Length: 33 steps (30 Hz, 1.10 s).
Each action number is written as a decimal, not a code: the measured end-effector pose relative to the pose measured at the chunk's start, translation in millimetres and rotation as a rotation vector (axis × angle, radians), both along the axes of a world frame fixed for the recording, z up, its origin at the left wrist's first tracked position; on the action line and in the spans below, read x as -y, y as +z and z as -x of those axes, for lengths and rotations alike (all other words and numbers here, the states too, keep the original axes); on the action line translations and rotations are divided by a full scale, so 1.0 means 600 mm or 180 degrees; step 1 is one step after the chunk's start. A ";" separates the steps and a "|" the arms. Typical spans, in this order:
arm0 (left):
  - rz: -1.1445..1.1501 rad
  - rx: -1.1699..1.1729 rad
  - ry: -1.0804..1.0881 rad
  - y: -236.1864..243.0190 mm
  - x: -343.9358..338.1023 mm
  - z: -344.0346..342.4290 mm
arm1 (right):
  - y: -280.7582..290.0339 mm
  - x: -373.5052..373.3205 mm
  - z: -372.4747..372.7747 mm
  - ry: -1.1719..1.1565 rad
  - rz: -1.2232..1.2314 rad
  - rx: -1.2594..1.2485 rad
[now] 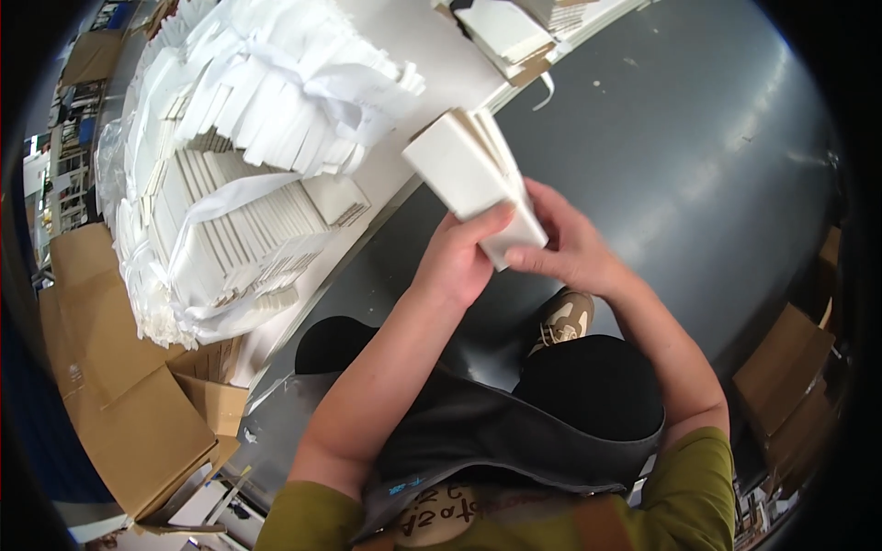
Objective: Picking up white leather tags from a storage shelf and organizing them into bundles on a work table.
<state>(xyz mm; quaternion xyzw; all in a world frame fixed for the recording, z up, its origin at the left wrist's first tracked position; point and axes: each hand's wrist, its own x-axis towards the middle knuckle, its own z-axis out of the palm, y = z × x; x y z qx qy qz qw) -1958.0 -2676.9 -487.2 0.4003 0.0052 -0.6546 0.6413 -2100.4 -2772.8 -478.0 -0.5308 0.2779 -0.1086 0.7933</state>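
Observation:
Above my lap I hold a small stack of flat white card boxes [457,165] with both hands. The stack is tilted, and its layers fan slightly apart at the far end. My left hand [457,253] grips its near left side, thumb lying across the white face. On the opposite side, my right hand [571,241] is closed around the near end, its thumb at the lower corner and its fingers partly hidden behind the stack. To the left, a large heap of similar white card pieces [248,216] lies on a white table [381,174], bundled with white strips.
Brown cardboard cartons [138,432] stand at the left, below the heap. More white pieces [503,35] sit at the table's far end. Brown cartons [785,367] are at the right on the grey floor [680,184]. My shoe [565,319] shows below my hands.

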 end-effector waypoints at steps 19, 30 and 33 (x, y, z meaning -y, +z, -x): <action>-0.0853 0.5075 -0.1450 0.081 -0.094 -0.132 | -0.080 0.105 -0.099 -0.0904 -0.0979 -0.0157; -0.0853 0.6762 -0.4080 0.148 -0.059 -0.228 | -0.077 0.088 -0.115 -0.0715 -0.0804 -0.0582; -0.0648 0.7247 -0.4542 0.146 -0.057 -0.240 | -0.099 0.034 -0.046 0.0056 -0.0441 -0.0902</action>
